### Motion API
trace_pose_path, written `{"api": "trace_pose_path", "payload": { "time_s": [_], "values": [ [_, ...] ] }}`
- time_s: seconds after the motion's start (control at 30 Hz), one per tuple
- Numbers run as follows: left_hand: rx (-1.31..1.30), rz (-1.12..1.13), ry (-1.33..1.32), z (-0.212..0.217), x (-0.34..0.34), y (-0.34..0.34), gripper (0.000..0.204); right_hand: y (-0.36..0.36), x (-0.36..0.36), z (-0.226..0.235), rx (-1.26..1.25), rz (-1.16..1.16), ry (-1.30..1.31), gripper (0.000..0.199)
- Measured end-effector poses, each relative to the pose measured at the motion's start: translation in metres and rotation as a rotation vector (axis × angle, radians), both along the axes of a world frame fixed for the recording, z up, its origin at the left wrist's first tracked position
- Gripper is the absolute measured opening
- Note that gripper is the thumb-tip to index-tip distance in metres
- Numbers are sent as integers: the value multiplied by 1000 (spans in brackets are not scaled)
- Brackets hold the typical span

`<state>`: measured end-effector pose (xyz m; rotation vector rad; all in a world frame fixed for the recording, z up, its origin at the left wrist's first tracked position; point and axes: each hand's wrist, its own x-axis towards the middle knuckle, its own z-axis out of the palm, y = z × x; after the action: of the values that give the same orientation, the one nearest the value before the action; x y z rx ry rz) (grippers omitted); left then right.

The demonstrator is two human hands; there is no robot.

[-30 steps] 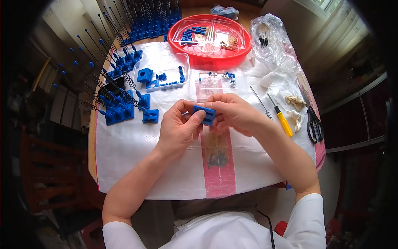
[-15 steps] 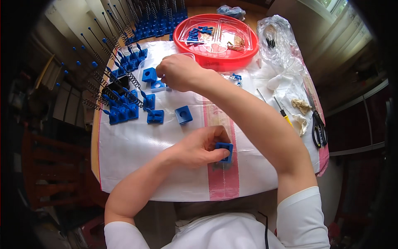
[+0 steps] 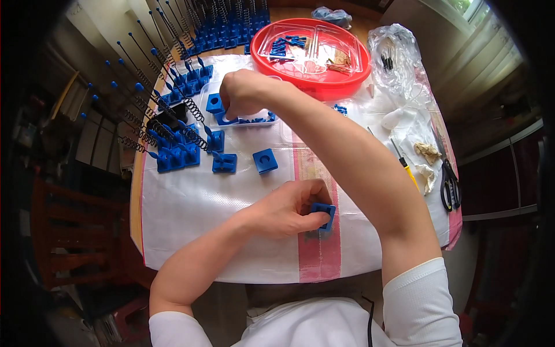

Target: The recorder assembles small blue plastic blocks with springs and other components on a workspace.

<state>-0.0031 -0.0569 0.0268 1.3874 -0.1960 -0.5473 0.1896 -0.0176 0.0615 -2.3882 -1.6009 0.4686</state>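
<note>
My left hand (image 3: 289, 211) pinches a square blue plastic block (image 3: 327, 213) just above the cloth, its thumb pressed into the hollow side. Farther off, my right hand (image 3: 247, 92) reaches into a clear plastic box (image 3: 254, 122) with curled fingers, whose tips are mostly hidden. Small blue parts (image 3: 267, 118) lie in that box, and blue blocks with round holes (image 3: 214, 103) sit at its left end beside the fingers. Between the two hands another blue block with a round hole (image 3: 265, 161) rests on the cloth.
Blue bases with springs and rods (image 3: 178, 155) crowd the left and far left. At the back stands a red tray (image 3: 312, 85) with clear compartments of small parts. Yellow-handled screwdriver (image 3: 410, 173), black-handled scissors (image 3: 450, 188) and a clear plastic bag (image 3: 396, 46) lie to the right.
The view has shifted slightly, so everything sits a little farther right. My right hand stays at the clear box, and more small blue parts show there. My left hand keeps its block.
</note>
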Motion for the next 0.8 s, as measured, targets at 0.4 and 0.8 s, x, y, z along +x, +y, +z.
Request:
{"api": "trace_pose_path", "payload": {
  "time_s": [0.4,0.8],
  "values": [
    [-77,130,27,4,4,2,36,-63,-7,28,643,-248,358,22],
    [-448,404,225,26,10,24,31,-230,-80,-26,757,-496,916,32]
  ]
}}
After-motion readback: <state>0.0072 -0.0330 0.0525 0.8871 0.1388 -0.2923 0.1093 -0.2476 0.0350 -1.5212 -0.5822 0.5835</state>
